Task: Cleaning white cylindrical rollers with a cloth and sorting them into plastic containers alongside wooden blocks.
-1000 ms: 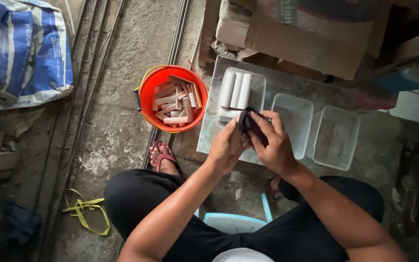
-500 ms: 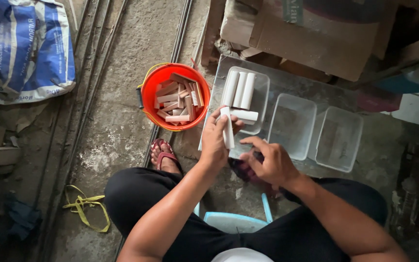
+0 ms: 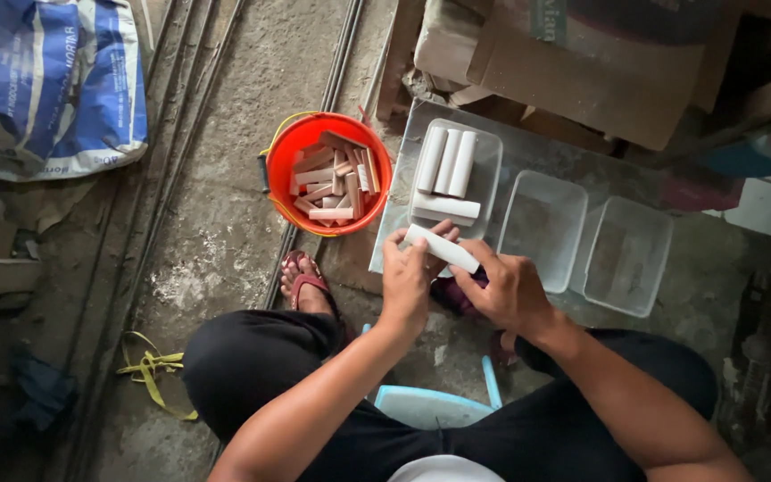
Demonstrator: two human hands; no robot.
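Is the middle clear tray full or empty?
Empty: the middle clear tray shows only its bare bottom, while the left tray holds white sticks.

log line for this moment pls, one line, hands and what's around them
left hand + right hand: both hold white block | near: clear tray with four white blocks | orange bucket of wooden pieces | two clear tubs

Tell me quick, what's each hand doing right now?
Left hand: closed on one end of the white block.
Right hand: closed on the other end of the same white block.
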